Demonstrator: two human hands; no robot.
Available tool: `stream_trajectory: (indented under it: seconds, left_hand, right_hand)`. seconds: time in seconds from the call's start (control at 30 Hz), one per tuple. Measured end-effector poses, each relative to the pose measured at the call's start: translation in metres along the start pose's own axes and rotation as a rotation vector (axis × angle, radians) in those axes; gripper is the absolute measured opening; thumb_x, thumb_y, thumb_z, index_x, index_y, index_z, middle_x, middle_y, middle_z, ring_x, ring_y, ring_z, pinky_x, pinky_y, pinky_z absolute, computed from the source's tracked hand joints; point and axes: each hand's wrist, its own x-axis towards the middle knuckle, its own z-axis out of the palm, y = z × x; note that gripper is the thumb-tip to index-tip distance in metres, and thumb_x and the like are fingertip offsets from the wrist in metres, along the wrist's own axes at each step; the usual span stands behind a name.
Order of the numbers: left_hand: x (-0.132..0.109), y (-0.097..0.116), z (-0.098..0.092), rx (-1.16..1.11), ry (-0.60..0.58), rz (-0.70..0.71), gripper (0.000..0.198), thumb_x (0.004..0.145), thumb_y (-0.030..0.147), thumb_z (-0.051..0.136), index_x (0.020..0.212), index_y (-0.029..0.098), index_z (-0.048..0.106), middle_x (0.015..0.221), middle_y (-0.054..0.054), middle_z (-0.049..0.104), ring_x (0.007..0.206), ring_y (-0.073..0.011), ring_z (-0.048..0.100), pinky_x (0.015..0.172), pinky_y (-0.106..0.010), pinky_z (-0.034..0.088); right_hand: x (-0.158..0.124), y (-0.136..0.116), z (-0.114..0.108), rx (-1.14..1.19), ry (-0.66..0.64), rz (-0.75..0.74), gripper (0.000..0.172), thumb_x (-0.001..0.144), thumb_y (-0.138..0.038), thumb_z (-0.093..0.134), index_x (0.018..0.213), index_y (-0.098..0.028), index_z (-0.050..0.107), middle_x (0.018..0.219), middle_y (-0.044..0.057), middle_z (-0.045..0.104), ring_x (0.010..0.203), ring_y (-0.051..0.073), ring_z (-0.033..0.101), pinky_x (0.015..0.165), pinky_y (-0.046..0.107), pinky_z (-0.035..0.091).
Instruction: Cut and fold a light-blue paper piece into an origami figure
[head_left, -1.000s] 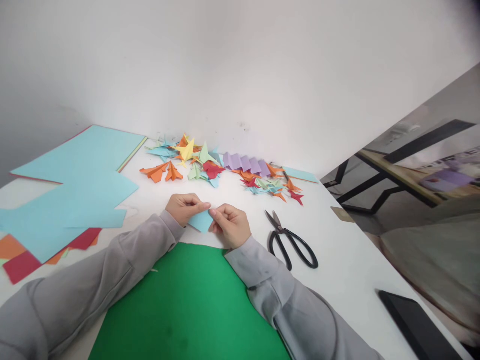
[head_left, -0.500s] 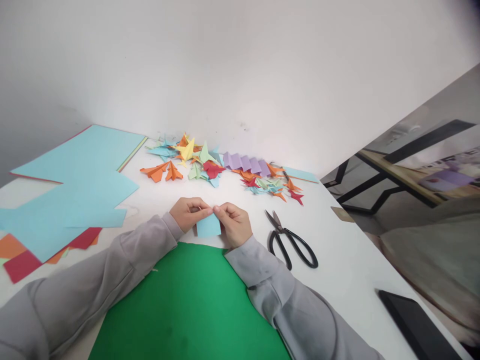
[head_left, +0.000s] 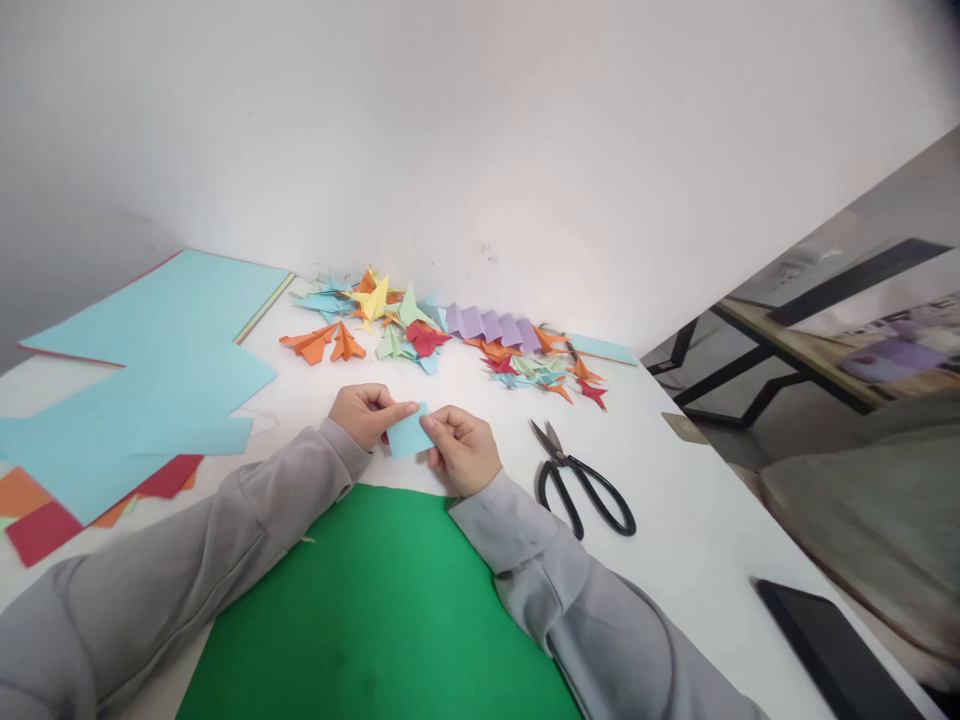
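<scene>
A small light blue piece of paper (head_left: 407, 434) is held up between my two hands, just beyond the far edge of a green sheet (head_left: 382, 600). My left hand (head_left: 365, 415) pinches its upper left part, thumb lying along the front. On the right side, my right hand (head_left: 463, 448) grips the paper's edge between thumb and fingers. The fingers behind the paper are partly hidden. To the right of my right hand lie black-handled scissors (head_left: 574, 480), blades slightly apart and pointing away from me.
Folded paper shapes (head_left: 375, 300) in several colours lie along the wall, beside a pleated purple strip (head_left: 491, 328). Large light blue sheets (head_left: 172, 390) cover the left, with red and orange pieces (head_left: 45, 525) near them. A black flat device (head_left: 832, 645) lies at the right edge.
The small blue paper has tilted and risen slightly. My left hand has shifted a little left and up, and my right hand now grips the right edge rather than the top.
</scene>
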Motion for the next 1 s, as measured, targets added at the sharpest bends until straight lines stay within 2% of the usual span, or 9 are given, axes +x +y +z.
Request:
stream_trajectory:
  seconds: [0.17, 0.23, 0.3, 0.33, 0.4, 0.43, 0.63, 0.8, 1.0]
  left_hand:
    - [0.001, -0.003, 0.001, -0.031, 0.024, 0.016, 0.043, 0.054, 0.038, 0.072, 0.042, 0.015, 0.038, 0.030, 0.007, 0.041, 0.026, -0.0030, 0.036, 0.029, -0.015, 0.029]
    - [0.002, -0.005, 0.000, -0.065, -0.005, -0.013, 0.038, 0.058, 0.040, 0.069, 0.047, 0.014, 0.043, 0.031, 0.006, 0.043, 0.027, -0.0044, 0.039, 0.029, -0.016, 0.032]
    - [0.003, -0.006, 0.000, -0.121, -0.061, -0.029, 0.032, 0.060, 0.041, 0.067, 0.068, 0.012, 0.056, 0.041, 0.005, 0.050, 0.031, -0.0076, 0.047, 0.029, -0.018, 0.038]
    - [0.002, -0.007, 0.000, -0.145, -0.095, -0.021, 0.037, 0.061, 0.040, 0.067, 0.084, 0.012, 0.058, 0.048, 0.004, 0.053, 0.035, -0.0092, 0.051, 0.030, -0.019, 0.040]
    - [0.001, -0.008, 0.000, -0.162, -0.161, 0.016, 0.054, 0.064, 0.037, 0.065, 0.110, 0.013, 0.053, 0.060, 0.003, 0.055, 0.043, -0.0116, 0.058, 0.032, -0.020, 0.045]
    - [0.000, -0.008, 0.000, -0.157, -0.186, 0.034, 0.057, 0.065, 0.035, 0.064, 0.115, 0.013, 0.050, 0.064, 0.002, 0.055, 0.045, -0.0124, 0.059, 0.033, -0.021, 0.046]
    - [-0.001, -0.011, 0.000, -0.171, -0.156, 0.063, 0.060, 0.066, 0.027, 0.062, 0.123, 0.012, 0.047, 0.058, 0.004, 0.050, 0.047, -0.0139, 0.061, 0.036, -0.023, 0.050]
    - [0.002, -0.014, 0.000, -0.164, -0.137, 0.023, 0.050, 0.061, 0.029, 0.068, 0.105, 0.005, 0.060, 0.054, 0.002, 0.053, 0.043, -0.0135, 0.058, 0.034, -0.023, 0.048]
    - [0.001, -0.016, 0.000, -0.154, -0.184, 0.016, 0.073, 0.045, 0.020, 0.079, 0.112, 0.004, 0.054, 0.069, -0.005, 0.064, 0.050, -0.0113, 0.057, 0.038, -0.022, 0.049]
  right_hand:
    - [0.002, -0.001, -0.001, 0.029, 0.033, 0.002, 0.033, 0.066, -0.047, 0.062, 0.062, -0.016, 0.054, 0.031, -0.008, 0.043, 0.029, 0.004, 0.031, 0.033, 0.018, 0.022]
    - [0.003, -0.001, -0.001, 0.054, 0.075, 0.005, 0.033, 0.066, -0.048, 0.061, 0.061, -0.016, 0.053, 0.030, -0.009, 0.042, 0.028, 0.004, 0.030, 0.032, 0.018, 0.022]
    - [0.003, -0.001, -0.002, 0.080, 0.124, 0.002, 0.033, 0.068, -0.048, 0.060, 0.061, -0.017, 0.051, 0.031, -0.009, 0.043, 0.027, 0.004, 0.030, 0.032, 0.018, 0.022]
    - [0.004, 0.000, -0.002, 0.091, 0.141, -0.001, 0.033, 0.069, -0.049, 0.059, 0.062, -0.017, 0.051, 0.031, -0.009, 0.044, 0.027, 0.004, 0.031, 0.032, 0.017, 0.023]
    - [0.004, 0.000, -0.003, 0.105, 0.156, -0.010, 0.034, 0.070, -0.049, 0.058, 0.062, -0.017, 0.050, 0.033, -0.008, 0.046, 0.028, 0.004, 0.033, 0.033, 0.017, 0.025]
    - [0.004, 0.001, -0.003, 0.109, 0.159, -0.015, 0.034, 0.071, -0.049, 0.057, 0.062, -0.017, 0.050, 0.034, -0.007, 0.048, 0.028, 0.004, 0.035, 0.033, 0.017, 0.026]
    - [0.007, 0.003, -0.003, 0.175, 0.146, 0.011, 0.036, 0.071, -0.052, 0.056, 0.063, -0.017, 0.049, 0.039, -0.005, 0.053, 0.030, 0.006, 0.040, 0.033, 0.017, 0.029]
    - [0.007, 0.004, -0.003, 0.206, 0.115, 0.013, 0.034, 0.070, -0.050, 0.058, 0.065, -0.017, 0.051, 0.042, -0.004, 0.057, 0.032, 0.006, 0.044, 0.034, 0.017, 0.032]
    - [0.007, 0.004, -0.003, 0.196, 0.099, -0.027, 0.033, 0.072, -0.049, 0.057, 0.064, -0.017, 0.050, 0.043, -0.004, 0.056, 0.033, 0.006, 0.044, 0.034, 0.017, 0.032]
